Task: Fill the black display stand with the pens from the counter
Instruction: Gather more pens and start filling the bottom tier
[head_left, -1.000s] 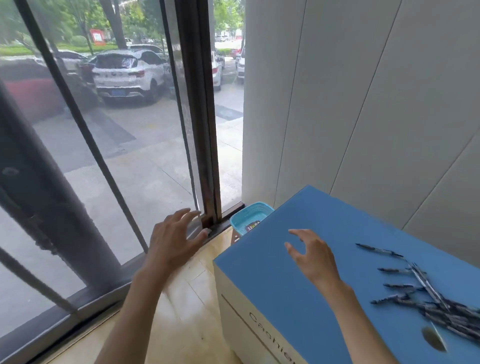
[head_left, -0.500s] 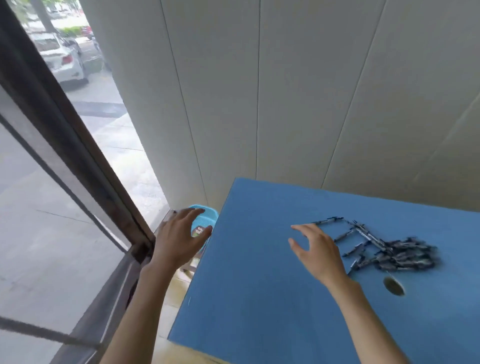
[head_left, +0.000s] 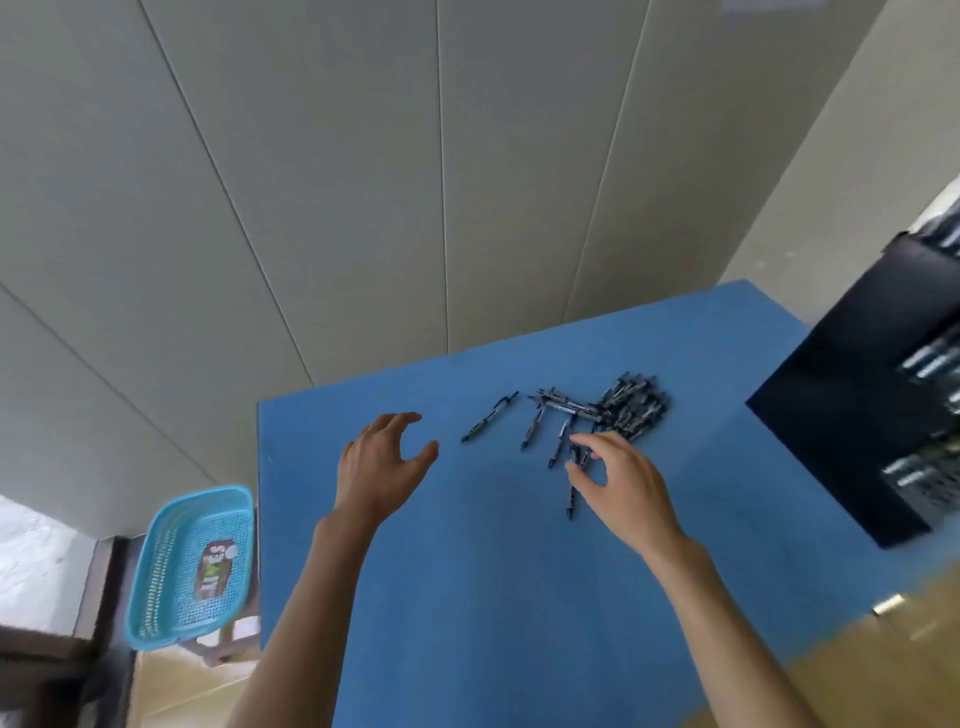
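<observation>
- Flat blue counter top (head_left: 467, 597): carries all the items below.
- Black boxy display stand (head_left: 862, 415): at the counter's right edge, blurred.
- Loose heap of dark slim pens (head_left: 623, 405): mid-counter, strays fanning toward the person.
- Right hand (head_left: 623, 483): nearer; fingers spread, holding nothing, over a stray pen lying lengthwise toward the person.
- Left hand (head_left: 379, 467): open, empty, hovering left of the pens.

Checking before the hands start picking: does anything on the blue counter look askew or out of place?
Only the dark pens: they lie in a loose, crisscrossed heap, a few strays scattered leftward. The black display stand sits at the right edge.
</observation>
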